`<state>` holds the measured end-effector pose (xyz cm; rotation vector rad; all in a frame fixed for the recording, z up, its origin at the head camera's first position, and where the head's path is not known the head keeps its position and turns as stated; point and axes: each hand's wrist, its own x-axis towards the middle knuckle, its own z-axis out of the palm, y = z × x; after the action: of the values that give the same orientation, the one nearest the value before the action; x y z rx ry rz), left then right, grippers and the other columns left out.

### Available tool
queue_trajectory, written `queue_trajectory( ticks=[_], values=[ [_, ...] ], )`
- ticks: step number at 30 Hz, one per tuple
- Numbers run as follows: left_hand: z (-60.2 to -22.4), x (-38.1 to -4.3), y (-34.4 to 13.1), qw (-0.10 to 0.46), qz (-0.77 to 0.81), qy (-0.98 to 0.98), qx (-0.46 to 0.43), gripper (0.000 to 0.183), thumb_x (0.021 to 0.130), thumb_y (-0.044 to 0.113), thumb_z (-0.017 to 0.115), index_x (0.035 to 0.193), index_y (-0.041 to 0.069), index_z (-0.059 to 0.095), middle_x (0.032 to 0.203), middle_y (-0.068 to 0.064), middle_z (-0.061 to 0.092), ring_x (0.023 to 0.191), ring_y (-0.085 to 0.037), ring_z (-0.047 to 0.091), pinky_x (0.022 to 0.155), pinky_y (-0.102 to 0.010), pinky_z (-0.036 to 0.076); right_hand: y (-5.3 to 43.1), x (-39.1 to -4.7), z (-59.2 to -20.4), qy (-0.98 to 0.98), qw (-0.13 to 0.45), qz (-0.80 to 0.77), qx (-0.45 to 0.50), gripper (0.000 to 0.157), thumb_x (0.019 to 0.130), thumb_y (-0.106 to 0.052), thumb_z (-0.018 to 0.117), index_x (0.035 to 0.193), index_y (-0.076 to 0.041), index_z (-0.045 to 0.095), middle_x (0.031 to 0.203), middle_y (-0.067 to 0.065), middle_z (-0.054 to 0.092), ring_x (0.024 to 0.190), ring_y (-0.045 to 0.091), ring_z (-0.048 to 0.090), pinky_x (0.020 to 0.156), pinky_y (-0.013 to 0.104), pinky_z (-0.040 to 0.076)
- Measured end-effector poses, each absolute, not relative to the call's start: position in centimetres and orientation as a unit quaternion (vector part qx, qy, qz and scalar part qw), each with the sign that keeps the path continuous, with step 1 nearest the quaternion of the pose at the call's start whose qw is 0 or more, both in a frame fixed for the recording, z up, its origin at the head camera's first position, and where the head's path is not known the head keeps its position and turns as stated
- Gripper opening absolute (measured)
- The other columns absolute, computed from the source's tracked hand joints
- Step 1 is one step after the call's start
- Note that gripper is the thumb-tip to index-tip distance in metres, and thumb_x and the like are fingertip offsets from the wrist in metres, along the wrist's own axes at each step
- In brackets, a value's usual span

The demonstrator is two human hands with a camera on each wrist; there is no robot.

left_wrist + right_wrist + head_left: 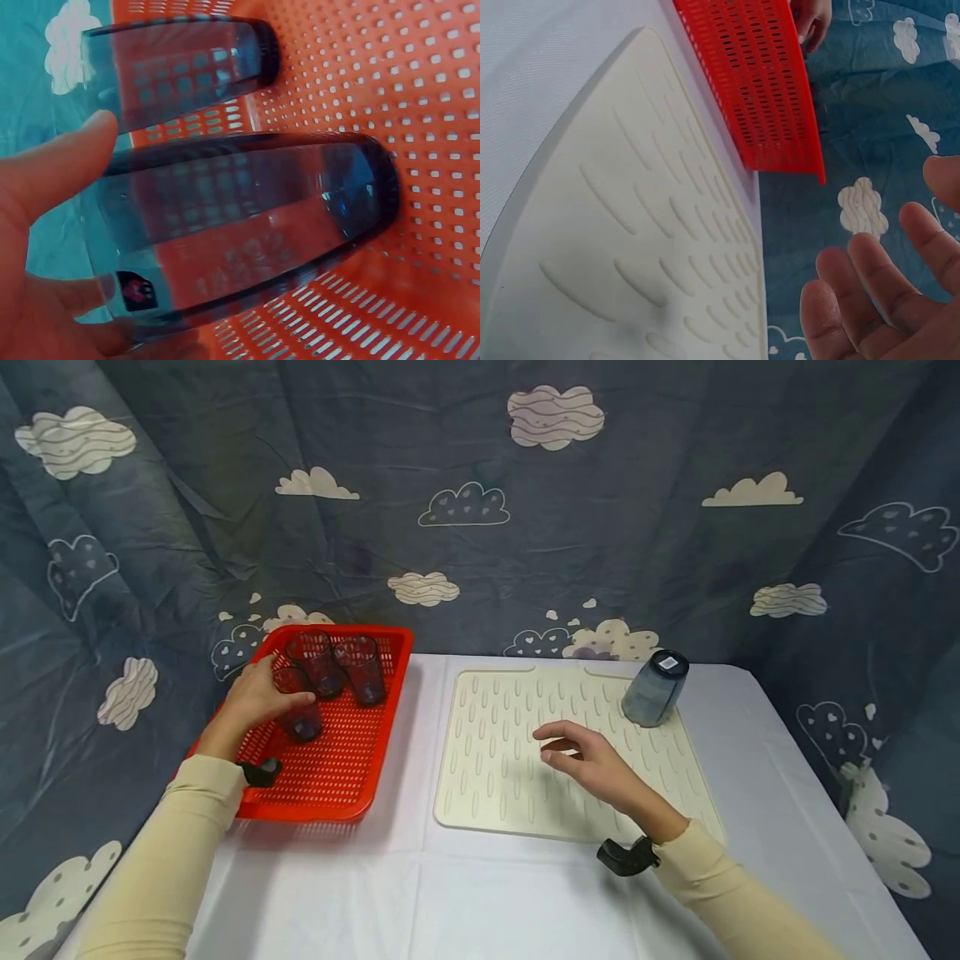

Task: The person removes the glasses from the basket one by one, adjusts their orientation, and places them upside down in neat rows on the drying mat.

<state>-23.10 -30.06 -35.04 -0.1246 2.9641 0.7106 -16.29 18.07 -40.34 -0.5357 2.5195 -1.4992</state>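
1. Clamping the left hand (261,697) on a dark translucent glass (302,724), setting thumb and fingers around opposite sides near its mouth.
2. Holding that glass mouth-up within a red perforated basket (337,781), directly below the grip, and leaving a small dark sticker (137,291) showing on its side, just beside the fingers.
3. Reaching in near two more mouth-up glasses: passing close to a farther glass (324,673), just beyond the grip, and stopping short of a right-hand glass (364,677), beyond the grip and to its right.
4. Wearing a black device (260,772) at the left wrist, behind the grip, next to the cuff of a cream sleeve (165,860).
5. Hanging the right hand (592,760) above an off-white ridged mat (487,752), well to the right of the left grip, and holding its thumb and gently bent fingers apart.
6. Facing an upturned blue-grey glass (651,695) beyond and to the right of the right hand, standing base-up at the mat's far right corner and bearing a white label (667,663) on its base.
7. Wearing a second black device (628,857) behind the right hand.
8. Working above a white cloth (360,893), below both hands, and before a dark cloud-printed curtain (420,435), rising beyond them.
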Motion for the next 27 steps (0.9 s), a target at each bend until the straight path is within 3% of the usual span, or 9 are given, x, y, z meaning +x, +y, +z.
queue_trajectory(
  ticks=[4,12,20,27],
  values=[
    [-35.3,-23.3,-30.2,0.044,0.224,0.973,-0.035,0.092,0.088,0.038,0.069,0.148,-0.015,0.024,0.142,-0.040,0.041,0.129,-0.055,0.042,0.112,-0.066,0.032,18.0,-16.3,-40.5,0.841,0.080,-0.505,-0.177,0.031,0.097,-0.016,0.063,0.126,-0.006,0.061,0.130,0.017,0.062,0.116,0.033,0.063,0.093,0.040,0.051],
    [-35.2,-23.3,-30.2,0.069,0.199,0.976,-0.049,0.092,0.086,0.037,0.070,0.148,-0.015,0.025,0.137,-0.040,0.045,0.126,-0.055,0.042,0.112,-0.065,0.032,18.0,-16.2,-40.7,0.841,0.090,-0.506,-0.170,0.032,0.097,-0.015,0.063,0.126,-0.002,0.060,0.131,0.021,0.061,0.116,0.033,0.063,0.092,0.039,0.051],
    [-34.4,-23.0,-30.0,0.106,0.177,0.977,-0.054,0.091,0.083,0.041,0.075,0.141,-0.016,0.032,0.129,-0.039,0.051,0.116,-0.053,0.050,0.102,-0.067,0.041,18.7,-16.1,-41.2,0.843,0.085,-0.507,-0.161,0.030,0.097,-0.014,0.062,0.125,-0.005,0.061,0.131,0.019,0.061,0.117,0.034,0.063,0.092,0.039,0.051],
    [-34.0,-23.0,-29.9,0.118,0.158,0.979,-0.047,0.094,0.082,0.042,0.074,0.144,-0.012,0.029,0.134,-0.039,0.047,0.119,-0.057,0.047,0.100,-0.070,0.040,19.5,-15.9,-41.2,0.847,0.071,-0.501,-0.161,0.030,0.097,-0.013,0.062,0.126,-0.004,0.061,0.129,0.019,0.062,0.116,0.034,0.063,0.093,0.041,0.051]
  ],
)
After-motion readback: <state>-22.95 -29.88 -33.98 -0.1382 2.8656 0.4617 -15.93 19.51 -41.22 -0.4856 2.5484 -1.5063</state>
